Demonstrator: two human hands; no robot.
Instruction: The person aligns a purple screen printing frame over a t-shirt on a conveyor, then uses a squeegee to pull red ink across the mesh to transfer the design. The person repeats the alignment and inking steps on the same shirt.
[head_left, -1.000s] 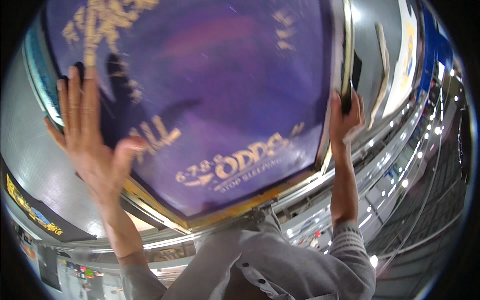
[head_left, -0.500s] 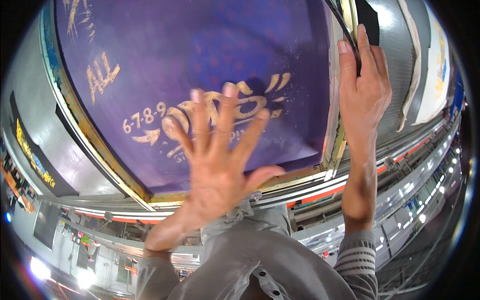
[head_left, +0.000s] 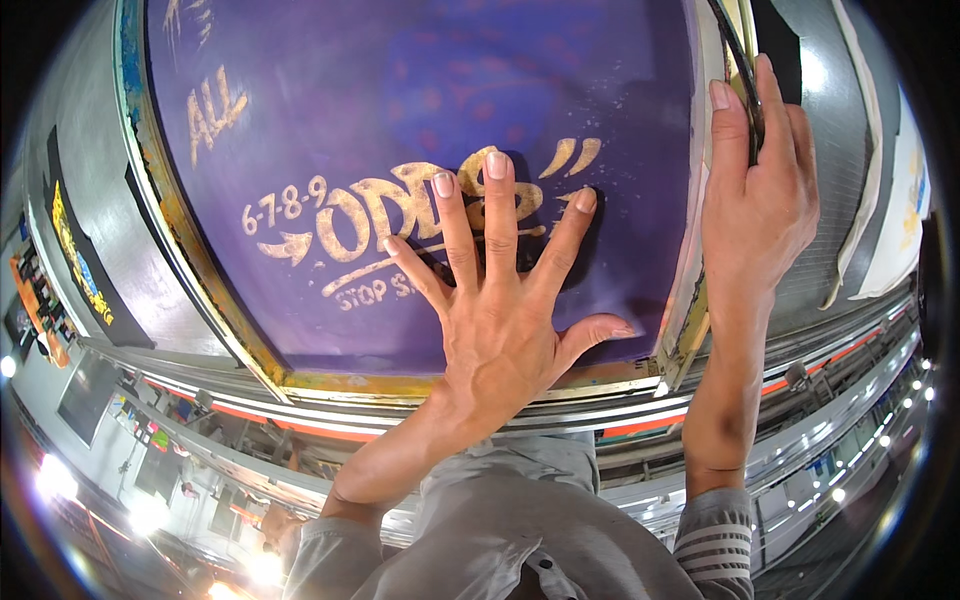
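A screen-printing screen [head_left: 320,120] with purple mesh and pale hand-drawn lettering lies before me in a worn, paint-stained frame [head_left: 205,300]. My left hand [head_left: 500,320] is spread flat over the lower part of the lettering, fingers wide apart, holding nothing. Its fingers hide some of the letters and cast dark shadows beside them; firm pressure cannot be made out. At the frame's right side, my right hand [head_left: 765,210] is closed round a thin, curved black strip [head_left: 738,45], with the thumb on the inner side and the fingers on the outer. A blue, red-spotted patch [head_left: 460,80] shows through the mesh.
To the left, a black printed cloth [head_left: 80,260] lies on a grey board [head_left: 165,290]. White cloth [head_left: 885,200] lies on the right, past another grey surface. Rails with an orange stripe [head_left: 330,430] run between the screen and my body. Bright lamps shine at the lower left.
My left hand has moved right across the lettering and now sits steady and sharp, its shadow close to the fingers. The right hand keeps its hold; the whole view has shifted slightly.
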